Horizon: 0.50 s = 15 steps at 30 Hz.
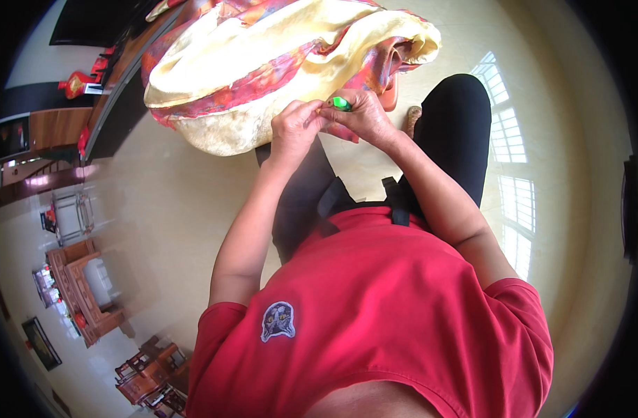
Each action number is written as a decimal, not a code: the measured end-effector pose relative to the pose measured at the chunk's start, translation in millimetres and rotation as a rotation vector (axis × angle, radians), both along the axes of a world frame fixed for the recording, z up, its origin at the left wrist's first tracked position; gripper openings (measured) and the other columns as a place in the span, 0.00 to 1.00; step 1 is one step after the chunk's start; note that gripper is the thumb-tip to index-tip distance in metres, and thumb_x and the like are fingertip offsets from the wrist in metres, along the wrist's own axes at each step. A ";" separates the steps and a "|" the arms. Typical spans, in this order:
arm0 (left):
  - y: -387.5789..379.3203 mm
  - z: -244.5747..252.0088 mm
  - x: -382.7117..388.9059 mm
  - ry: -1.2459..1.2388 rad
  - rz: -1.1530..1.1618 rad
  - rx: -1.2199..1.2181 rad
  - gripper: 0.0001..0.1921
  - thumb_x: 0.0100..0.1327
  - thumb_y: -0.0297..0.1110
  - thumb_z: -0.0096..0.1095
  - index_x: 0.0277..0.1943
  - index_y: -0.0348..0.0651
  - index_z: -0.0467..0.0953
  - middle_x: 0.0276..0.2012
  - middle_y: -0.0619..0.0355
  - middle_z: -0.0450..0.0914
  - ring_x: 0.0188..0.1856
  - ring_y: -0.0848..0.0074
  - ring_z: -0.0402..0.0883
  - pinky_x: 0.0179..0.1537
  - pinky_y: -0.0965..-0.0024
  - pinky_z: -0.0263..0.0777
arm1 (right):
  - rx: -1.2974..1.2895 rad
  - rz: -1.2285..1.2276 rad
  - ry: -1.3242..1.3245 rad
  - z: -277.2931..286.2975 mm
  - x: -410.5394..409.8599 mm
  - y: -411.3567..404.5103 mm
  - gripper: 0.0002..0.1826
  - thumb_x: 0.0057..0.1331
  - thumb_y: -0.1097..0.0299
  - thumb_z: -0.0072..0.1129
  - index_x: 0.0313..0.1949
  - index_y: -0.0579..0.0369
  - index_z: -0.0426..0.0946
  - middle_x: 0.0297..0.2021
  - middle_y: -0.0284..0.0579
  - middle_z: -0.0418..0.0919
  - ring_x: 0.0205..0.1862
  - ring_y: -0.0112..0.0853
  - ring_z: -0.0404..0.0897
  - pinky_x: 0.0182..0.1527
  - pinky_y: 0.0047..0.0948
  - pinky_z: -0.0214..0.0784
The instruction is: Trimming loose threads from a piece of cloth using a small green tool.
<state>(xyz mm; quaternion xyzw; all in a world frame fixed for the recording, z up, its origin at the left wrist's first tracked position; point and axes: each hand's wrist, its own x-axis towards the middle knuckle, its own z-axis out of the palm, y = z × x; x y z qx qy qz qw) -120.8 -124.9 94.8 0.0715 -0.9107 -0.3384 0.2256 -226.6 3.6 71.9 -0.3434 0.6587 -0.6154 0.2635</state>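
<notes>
My right hand [365, 118] is closed around a small bright-green object [342, 103], perhaps the handle of a small tool; its working end is hidden by the fingers. Close beside it, my left hand [293, 130] has thumb and fingers pinched together, and the fingertips of both hands meet. Whatever may lie between the left fingertips is too small to make out. Just beyond the hands spreads a large heap of pale-yellow satin-like cloth [256, 57] with red patterned strips [245, 86] and frayed edges. Both hands are in front of its near side.
An orange plastic piece [389, 96], maybe a stool, shows under the cloth. My knees [457, 115] flank the glossy tiled floor [177, 209]. A long cabinet [120, 104] stands at the left; carved wooden furniture [81, 282] and wooden chairs [149, 371] are farther off.
</notes>
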 end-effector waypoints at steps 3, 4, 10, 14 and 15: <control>-2.9 -3.7 -0.1 0.072 -0.003 -0.041 0.09 0.51 0.21 0.67 0.36 0.37 0.80 0.28 0.56 0.79 0.28 0.75 0.80 0.30 0.74 0.72 | -0.059 0.162 -0.079 9.3 -2.4 8.3 0.07 0.57 0.71 0.64 0.34 0.60 0.79 0.27 0.40 0.80 0.30 0.20 0.78 0.33 0.24 0.73; -3.6 -3.8 0.6 0.093 -0.008 -0.056 0.07 0.51 0.21 0.67 0.35 0.37 0.80 0.28 0.56 0.79 0.28 0.75 0.80 0.30 0.73 0.73 | -0.059 0.163 -0.080 13.5 -1.5 11.7 0.07 0.57 0.71 0.64 0.34 0.60 0.79 0.27 0.40 0.80 0.30 0.20 0.78 0.33 0.24 0.73; 3.0 0.8 8.6 0.104 0.066 -0.108 0.05 0.52 0.22 0.67 0.33 0.38 0.80 0.28 0.56 0.79 0.28 0.73 0.80 0.30 0.73 0.73 | 0.062 -0.089 -0.140 8.4 8.0 31.3 0.27 0.67 0.44 0.44 0.28 0.59 0.71 0.17 0.31 0.62 0.18 0.21 0.65 0.20 0.22 0.59; 4.3 0.0 16.1 0.097 0.065 -0.120 0.04 0.52 0.25 0.67 0.32 0.39 0.79 0.28 0.54 0.78 0.28 0.67 0.80 0.30 0.69 0.73 | 0.310 -0.046 -0.271 -3.3 12.8 29.9 0.40 0.64 0.30 0.26 0.25 0.58 0.69 0.12 0.34 0.60 0.14 0.23 0.63 0.18 0.23 0.54; 5.4 0.8 18.7 0.103 0.067 -0.130 0.04 0.53 0.25 0.67 0.33 0.39 0.79 0.28 0.54 0.78 0.28 0.67 0.80 0.30 0.69 0.73 | 0.310 -0.045 -0.271 3.2 15.2 28.0 0.40 0.64 0.30 0.26 0.25 0.58 0.69 0.12 0.34 0.60 0.14 0.23 0.63 0.18 0.23 0.54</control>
